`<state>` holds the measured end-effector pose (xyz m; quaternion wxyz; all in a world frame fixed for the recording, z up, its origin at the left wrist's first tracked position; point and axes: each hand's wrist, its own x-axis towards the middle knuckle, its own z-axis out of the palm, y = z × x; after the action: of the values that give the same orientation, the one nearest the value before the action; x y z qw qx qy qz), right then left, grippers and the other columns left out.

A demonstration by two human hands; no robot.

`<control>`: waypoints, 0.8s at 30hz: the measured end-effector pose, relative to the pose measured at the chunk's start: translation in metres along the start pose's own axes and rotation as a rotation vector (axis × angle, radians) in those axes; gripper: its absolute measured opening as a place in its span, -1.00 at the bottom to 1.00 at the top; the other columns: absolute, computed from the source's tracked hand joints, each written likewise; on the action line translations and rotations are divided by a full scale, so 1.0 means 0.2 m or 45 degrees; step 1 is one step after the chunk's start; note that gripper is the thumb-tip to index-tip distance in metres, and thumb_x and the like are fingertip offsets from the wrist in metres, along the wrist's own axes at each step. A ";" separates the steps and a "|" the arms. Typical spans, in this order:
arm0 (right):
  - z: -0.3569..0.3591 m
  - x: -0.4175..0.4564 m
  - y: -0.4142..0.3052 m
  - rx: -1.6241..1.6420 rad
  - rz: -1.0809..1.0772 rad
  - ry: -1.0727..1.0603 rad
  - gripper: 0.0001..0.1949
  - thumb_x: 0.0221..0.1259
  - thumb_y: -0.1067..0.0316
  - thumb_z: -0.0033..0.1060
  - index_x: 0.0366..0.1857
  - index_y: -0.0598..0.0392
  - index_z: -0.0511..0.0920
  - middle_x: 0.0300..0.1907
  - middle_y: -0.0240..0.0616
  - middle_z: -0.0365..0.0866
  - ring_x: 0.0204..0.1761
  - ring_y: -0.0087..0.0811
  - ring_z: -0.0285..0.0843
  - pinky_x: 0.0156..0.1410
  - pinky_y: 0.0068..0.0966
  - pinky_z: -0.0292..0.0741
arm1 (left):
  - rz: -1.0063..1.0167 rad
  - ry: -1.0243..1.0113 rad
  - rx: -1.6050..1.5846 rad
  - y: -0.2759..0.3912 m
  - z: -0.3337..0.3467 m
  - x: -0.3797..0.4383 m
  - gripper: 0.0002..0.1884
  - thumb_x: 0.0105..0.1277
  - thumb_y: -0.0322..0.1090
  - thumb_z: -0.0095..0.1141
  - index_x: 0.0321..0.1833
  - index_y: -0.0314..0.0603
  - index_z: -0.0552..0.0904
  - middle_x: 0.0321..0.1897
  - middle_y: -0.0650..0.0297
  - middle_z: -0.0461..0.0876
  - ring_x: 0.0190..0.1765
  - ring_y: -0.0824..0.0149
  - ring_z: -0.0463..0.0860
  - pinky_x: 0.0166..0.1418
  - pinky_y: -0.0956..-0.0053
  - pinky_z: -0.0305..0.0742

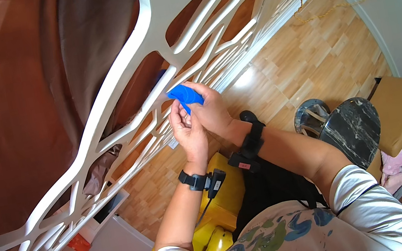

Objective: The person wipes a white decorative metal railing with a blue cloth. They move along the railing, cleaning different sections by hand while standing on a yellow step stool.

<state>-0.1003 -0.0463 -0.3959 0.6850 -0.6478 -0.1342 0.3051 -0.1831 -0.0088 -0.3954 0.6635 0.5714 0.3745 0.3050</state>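
Note:
A blue cloth (186, 94), bunched up, is gripped in my right hand (211, 111), close to a bar of the white openwork lattice screen (130, 43). Just below it, my left hand (191, 135) has its fingers curled near the cloth's lower edge; whether they grip it cannot be told. Both wrists wear black straps with small devices. Behind the lattice hang brown and dark grey fabrics (96, 35), and a bit of something blue shows through an opening.
To the right stand a round black marble-patterned table (353, 131) and a tan sofa (400, 110) with pink cloth on it. Yellow seating (221, 194) is beside my legs. A red-and-yellow twisted cord (321, 15) runs to a wall socket. Wood-look flooring (271, 89) lies below.

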 end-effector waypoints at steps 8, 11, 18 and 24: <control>-0.09 0.22 0.32 -0.139 -0.160 0.468 -0.80 0.03 0.56 0.35 -0.23 0.18 0.61 -0.24 -0.08 0.76 -0.17 -0.30 0.76 -0.06 -0.31 0.66 | 0.204 -0.153 0.738 -0.15 0.15 0.19 -0.76 0.42 -0.55 0.14 0.12 -0.28 0.61 -0.04 0.16 0.45 0.08 0.20 0.48 0.22 0.34 0.40; -0.16 0.28 0.42 0.005 0.269 0.417 -0.84 0.09 0.49 0.42 -0.29 0.21 0.60 -0.32 -0.16 0.75 -0.26 -0.34 0.74 -0.14 -0.34 0.64 | 0.385 -0.198 0.826 -0.21 0.20 0.23 -0.68 0.42 -0.55 0.12 0.21 -0.35 0.54 0.04 -0.03 0.46 0.12 -0.01 0.51 0.25 0.25 0.43; -0.17 0.22 0.57 -0.049 0.739 0.174 -0.67 0.32 0.23 0.44 -0.03 0.30 0.69 -0.21 -0.15 0.79 -0.22 -0.38 0.72 -0.11 -0.38 0.65 | 0.115 -0.462 1.020 -0.30 0.01 0.10 -0.37 0.29 -0.59 0.17 0.45 -0.42 0.36 0.17 -0.17 0.39 0.22 -0.23 0.46 0.38 0.12 0.41; -0.14 -0.07 0.41 -0.349 0.104 0.074 -0.65 0.33 0.25 0.35 0.05 0.27 0.58 -0.14 0.01 0.74 -0.07 0.02 0.73 0.06 -0.20 0.63 | 0.207 -0.357 0.869 -0.26 -0.09 -0.10 -0.41 0.34 -0.57 0.21 0.44 -0.39 0.37 0.15 -0.02 0.38 0.18 -0.01 0.49 0.29 0.27 0.45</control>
<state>-0.1155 -0.0799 -0.4755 0.5808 -0.7488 -0.1281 0.2926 -0.2099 -0.0241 -0.4458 0.4534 0.8236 0.3138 0.1331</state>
